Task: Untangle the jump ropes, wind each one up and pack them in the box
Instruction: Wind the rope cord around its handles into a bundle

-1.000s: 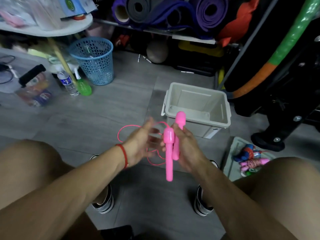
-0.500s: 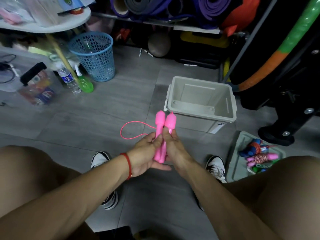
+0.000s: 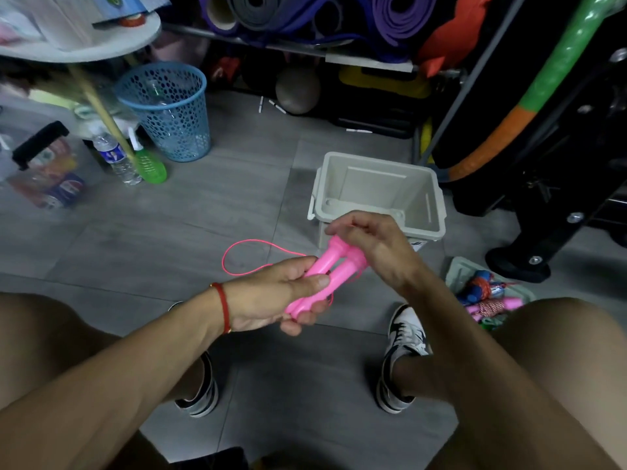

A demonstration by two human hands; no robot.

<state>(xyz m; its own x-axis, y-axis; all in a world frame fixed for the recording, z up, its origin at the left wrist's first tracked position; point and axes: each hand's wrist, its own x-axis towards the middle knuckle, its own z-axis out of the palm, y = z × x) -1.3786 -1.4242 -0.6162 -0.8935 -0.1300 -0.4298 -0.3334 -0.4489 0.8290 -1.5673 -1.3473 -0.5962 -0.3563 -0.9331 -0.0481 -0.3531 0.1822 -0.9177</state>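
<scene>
Since half a second ago the two smooth pink plastic jump-rope handles [image 3: 325,276] have tipped from nearly upright to a slant, and the right hand [image 3: 373,247] has let go of their lower part and moved up to their tops. The left hand [image 3: 278,295] has taken over the hold and grips both handles side by side at their lower ends, thumb pressed across them and fingers curled beneath. The right hand's fingers are bent over the knobbed upper ends, apparently pinching the thin pink cord [image 3: 251,259] there, though the pinch itself is too small to confirm.

The handles sit at the centre of the frame, above the floor between the knees, just in front of the open beige plastic box [image 3: 437,212]. Their long axis runs from lower left to upper right, knobbed ends pointing up and right toward the box.

This rope looks untangled, its handles paired, and winding has at most just begun: a loop of cord trails loose to the left. The box appears empty. More ropes, bundled, lie on the grey-green lid [image 3: 456,276] at the right edge, still to be packed.
</scene>
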